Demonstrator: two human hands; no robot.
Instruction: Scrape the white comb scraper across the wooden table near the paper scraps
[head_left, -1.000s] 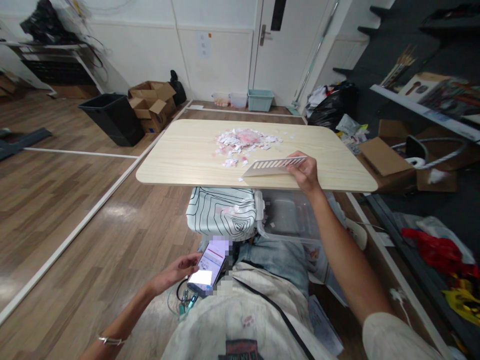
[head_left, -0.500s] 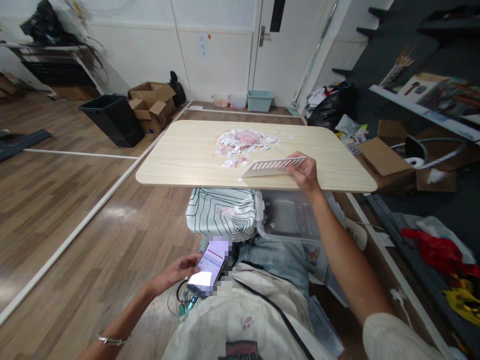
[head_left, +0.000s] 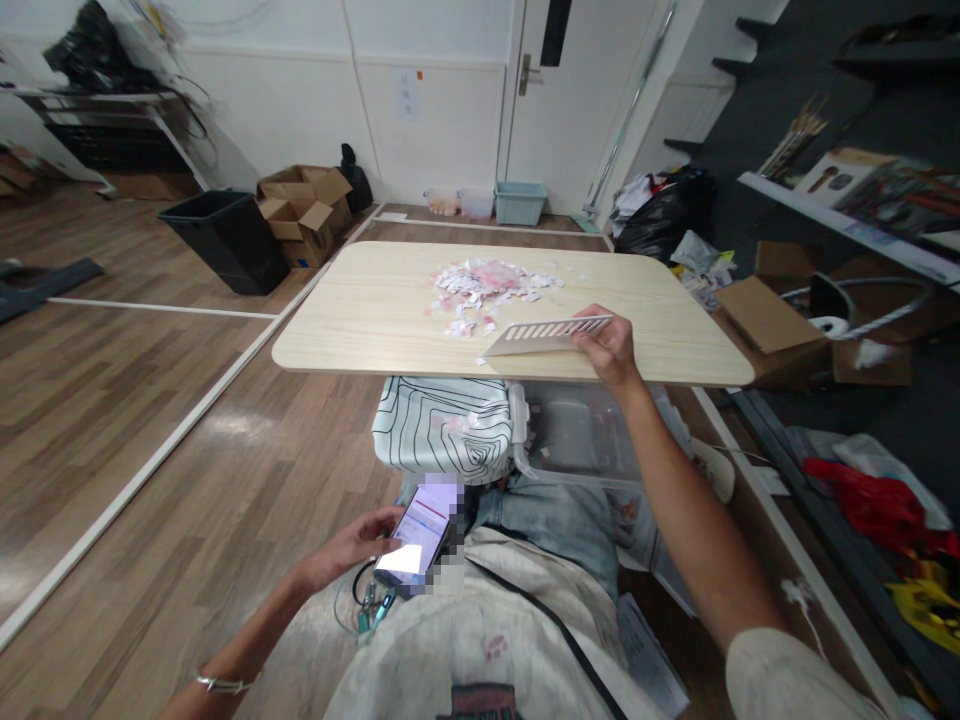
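My right hand (head_left: pixel 611 345) grips one end of a thin pale board (head_left: pixel 529 342) with a row of slots along its upper edge. The board stands tilted on its long edge near the front of the light wooden table (head_left: pixel 352 330). Beyond it lies a heap of small white and pink paper scraps (head_left: pixel 491 280), with a few loose bits nearer the front edge. Down at my lap, my left hand (head_left: pixel 360 545) is closed at the left side of a smartphone (head_left: pixel 421 530) with a lit screen. Its fingers touch the screen; part of the phone's right side is pixelated.
Below the table's front edge are a white line-patterned fabric bin (head_left: pixel 442 440) and a clear plastic box (head_left: pixel 577 435) with scraps inside. A black waste bin (head_left: pixel 225 240) and cardboard boxes (head_left: pixel 307 215) stand at left. An open carton (head_left: pixel 780 320) stands at right.
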